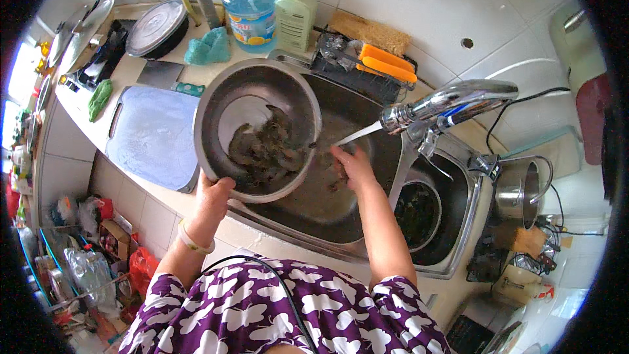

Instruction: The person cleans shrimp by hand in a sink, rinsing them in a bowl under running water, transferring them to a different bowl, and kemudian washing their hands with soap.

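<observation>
My left hand (214, 194) grips the near-left rim of a wide stainless steel basin (223, 88). The basin is tilted over the left edge of the large sink bowl (314, 206). A heap of grey-brown shrimp (268, 150), as far as I can tell, lies inside it. My right hand (356, 167) reaches into the sink, its fingertips at the stream of water (361, 132) from the chrome faucet (442, 101). Something small and brownish shows by its fingers, but whether it is held is unclear. Cloudy water covers the sink bottom.
A blue-grey cutting board (152, 137) lies left of the basin. Behind stand a blue pump bottle (249, 14), a green bottle (296, 17) and a black rack (358, 73) with orange-handled tools. The smaller sink (454, 221) holds a round vessel (417, 214) with dark contents.
</observation>
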A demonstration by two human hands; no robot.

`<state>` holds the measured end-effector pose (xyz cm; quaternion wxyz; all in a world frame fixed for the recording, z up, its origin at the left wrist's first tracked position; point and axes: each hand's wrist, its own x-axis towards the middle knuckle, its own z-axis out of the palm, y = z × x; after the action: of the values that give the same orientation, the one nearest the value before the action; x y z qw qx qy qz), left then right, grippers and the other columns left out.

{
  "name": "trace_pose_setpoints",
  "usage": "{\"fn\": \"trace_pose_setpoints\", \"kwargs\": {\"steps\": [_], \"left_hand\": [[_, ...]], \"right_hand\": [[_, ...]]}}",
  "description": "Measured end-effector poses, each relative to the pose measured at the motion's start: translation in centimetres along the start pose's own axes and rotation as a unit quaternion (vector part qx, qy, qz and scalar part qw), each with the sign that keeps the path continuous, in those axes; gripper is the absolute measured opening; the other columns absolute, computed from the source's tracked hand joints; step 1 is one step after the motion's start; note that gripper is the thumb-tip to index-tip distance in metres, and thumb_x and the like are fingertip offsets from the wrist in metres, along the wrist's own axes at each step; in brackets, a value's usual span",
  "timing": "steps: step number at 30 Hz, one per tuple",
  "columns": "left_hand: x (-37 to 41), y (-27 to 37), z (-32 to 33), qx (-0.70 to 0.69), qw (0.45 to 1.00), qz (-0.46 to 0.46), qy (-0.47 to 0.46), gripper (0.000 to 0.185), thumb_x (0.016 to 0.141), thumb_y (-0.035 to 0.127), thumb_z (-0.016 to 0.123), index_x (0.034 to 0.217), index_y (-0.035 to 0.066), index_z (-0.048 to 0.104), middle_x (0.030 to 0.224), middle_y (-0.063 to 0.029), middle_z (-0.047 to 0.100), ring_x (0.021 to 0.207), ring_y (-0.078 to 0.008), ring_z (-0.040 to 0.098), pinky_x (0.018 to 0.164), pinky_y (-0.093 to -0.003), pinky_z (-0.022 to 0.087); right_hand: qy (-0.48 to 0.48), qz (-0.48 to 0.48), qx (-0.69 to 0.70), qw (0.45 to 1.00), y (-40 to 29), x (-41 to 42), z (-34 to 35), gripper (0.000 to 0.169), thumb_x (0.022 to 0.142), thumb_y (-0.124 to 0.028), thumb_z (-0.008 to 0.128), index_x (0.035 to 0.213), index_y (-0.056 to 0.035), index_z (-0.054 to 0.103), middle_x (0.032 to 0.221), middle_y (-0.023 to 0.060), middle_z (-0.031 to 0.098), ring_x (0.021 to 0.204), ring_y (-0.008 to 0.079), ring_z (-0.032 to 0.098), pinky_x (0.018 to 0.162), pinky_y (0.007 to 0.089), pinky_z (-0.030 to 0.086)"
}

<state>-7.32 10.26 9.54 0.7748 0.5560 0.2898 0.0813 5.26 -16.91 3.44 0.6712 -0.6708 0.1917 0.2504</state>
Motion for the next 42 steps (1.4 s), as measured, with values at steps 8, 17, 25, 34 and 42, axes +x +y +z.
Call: {"fn": "trace_pose_setpoints", "kwargs": {"steps": [8, 17, 25, 34, 42], "left_hand": [[0.4, -1.6, 1.5, 0.023, 0.989, -0.137, -0.058, 0.040, 0.069, -0.003, 0.050, 0.109, 0.005, 0.049, 0.089, -0.0065, 0.058, 0.075, -0.0192, 0.057, 0.059, -0.0288, 0.047], [0.0, -2.7, 5.2, -0.008, 0.977, -0.191, -0.096, 0.033, 0.069, -0.005, 0.050, 0.101, 0.001, 0.053, 0.086, -0.0076, 0.059, 0.078, -0.0212, 0.056, 0.067, -0.0305, 0.045], [-0.2, -3.7, 4.6, 0.044, 0.957, -0.249, -0.139, 0.034, 0.069, -0.001, 0.050, 0.102, 0.000, 0.054, 0.087, -0.0093, 0.060, 0.076, -0.0223, 0.056, 0.066, -0.0311, 0.046], [-1.2, -2.5, 8.2, 0.053, 0.959, -0.262, -0.093, 0.022, 0.068, -0.002, 0.052, 0.090, 0.004, 0.054, 0.074, -0.0052, 0.054, 0.063, -0.0182, 0.052, 0.049, -0.0279, 0.040], [-0.3, -2.7, 6.9, 0.073, 0.951, -0.290, -0.073, 0.015, 0.068, -0.002, 0.054, 0.082, 0.001, 0.059, 0.065, -0.0056, 0.054, 0.054, -0.0206, 0.052, 0.045, -0.0318, 0.041]], "right_hand": [[-0.107, -0.172, 0.009, 0.979, -5.0, -3.7, 4.0, 0.028, 0.078, -0.018, 0.065, 0.100, -0.0054, 0.054, 0.080, 0.0006, 0.056, 0.069, 0.0103, 0.054, 0.065, 0.0242, 0.045], [-0.023, -0.282, -0.560, 0.779, -0.3, -3.5, 5.5, 0.097, 0.054, -0.029, 0.079, 0.134, -0.0159, 0.026, 0.131, 0.0311, 0.024, 0.115, 0.0487, 0.032, 0.100, 0.0455, 0.030], [-0.120, -0.319, -0.471, 0.814, -0.5, -1.1, -0.4, 0.048, 0.067, -0.011, 0.067, 0.114, -0.0100, 0.053, 0.118, 0.0195, 0.045, 0.103, 0.0369, 0.050, 0.089, 0.0390, 0.043], [-0.047, -0.217, -0.545, 0.808, 0.8, -3.2, 2.2, 0.091, 0.056, -0.024, 0.076, 0.132, -0.0139, 0.027, 0.121, 0.0279, 0.034, 0.106, 0.0443, 0.045, 0.088, 0.0460, 0.043], [-0.224, -0.376, -0.434, 0.788, -0.3, -3.3, 0.3, 0.048, 0.068, -0.011, 0.065, 0.114, -0.0112, 0.050, 0.110, 0.0178, 0.049, 0.094, 0.0349, 0.054, 0.080, 0.0402, 0.046]]}}
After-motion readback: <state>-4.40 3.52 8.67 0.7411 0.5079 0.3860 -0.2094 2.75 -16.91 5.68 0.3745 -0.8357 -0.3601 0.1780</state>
